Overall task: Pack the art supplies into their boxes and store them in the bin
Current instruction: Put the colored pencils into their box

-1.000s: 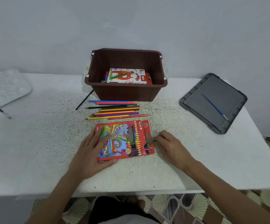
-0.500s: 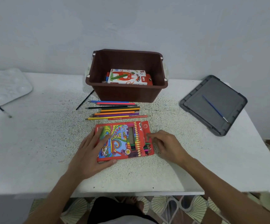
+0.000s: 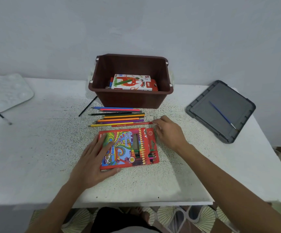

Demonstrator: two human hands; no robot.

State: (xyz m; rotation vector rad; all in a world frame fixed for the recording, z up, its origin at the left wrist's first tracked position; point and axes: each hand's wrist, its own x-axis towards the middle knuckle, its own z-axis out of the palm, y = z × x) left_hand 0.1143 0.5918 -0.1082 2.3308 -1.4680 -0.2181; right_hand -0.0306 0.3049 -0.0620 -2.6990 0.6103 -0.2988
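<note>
Brown plastic bin stands open at the back of the white speckled table, beyond both hands. Inside it lies an oil pastels box, flat, on top of a red box of which only an edge shows.

Head view, left side: the left hand lies on the left part of the coloured pencil box, fingers straight and spread on its face, thumb at its near edge. The box lies flat, and several pencils show inside towards its right end.

Head view, right side: the right hand is just beyond the box's far right corner. Its fingertips meet the right end of a red pencil; whether they pinch it or only touch it cannot be told. That pencil lies on the table, nearest to the box in a row of loose coloured pencils, which runs leftward from the right hand, between the pencil box and the bin.

Right of the right hand, well apart, a grey lid lies on the table with a blue paintbrush resting on it. Far left of the left hand sits a white palette. A black brush lies by the bin's left corner.
</note>
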